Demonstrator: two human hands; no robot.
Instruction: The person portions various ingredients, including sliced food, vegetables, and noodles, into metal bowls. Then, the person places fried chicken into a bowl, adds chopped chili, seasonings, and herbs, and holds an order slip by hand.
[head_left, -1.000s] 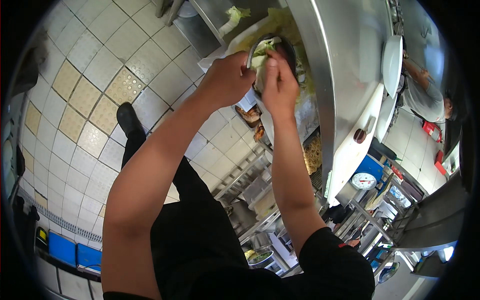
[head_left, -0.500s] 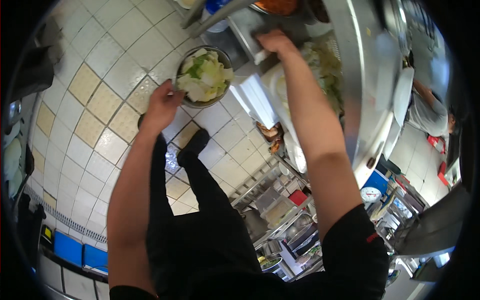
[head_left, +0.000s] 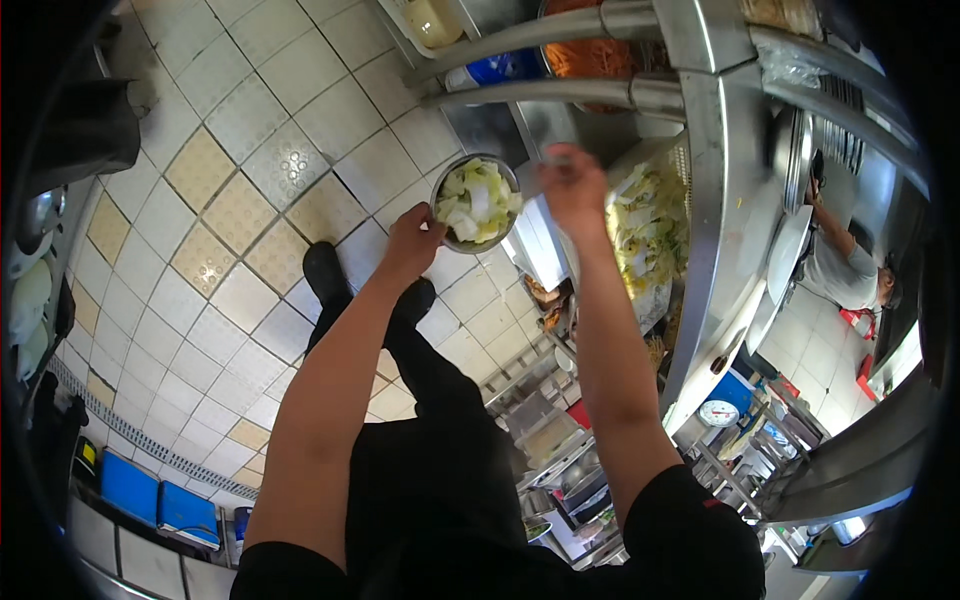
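My left hand [head_left: 414,243] is closed on the near-left rim of a round metal bowl [head_left: 462,246]. Cut pale green and white cabbage [head_left: 480,203] fills the bowl, which I hold above the tiled floor. Just right of the bowl, my right hand [head_left: 575,190] is raised and smeared by motion. Its fingers are too blurred to show whether they hold anything. More cut cabbage [head_left: 648,225] lies heaped on the right, past my right hand, partly covered by my forearm.
A tub of shredded orange carrot [head_left: 590,62] stands at the top behind curved metal rails [head_left: 540,95]. A steel counter edge [head_left: 705,200] runs down the right. Beyond it another person [head_left: 845,265] is at work. A dial scale [head_left: 718,413] sits lower right.
My left hand has brought the bowl right and slightly nearer. My right hand has drawn back from the metal surface at the top toward the bowl. The view has shifted too.
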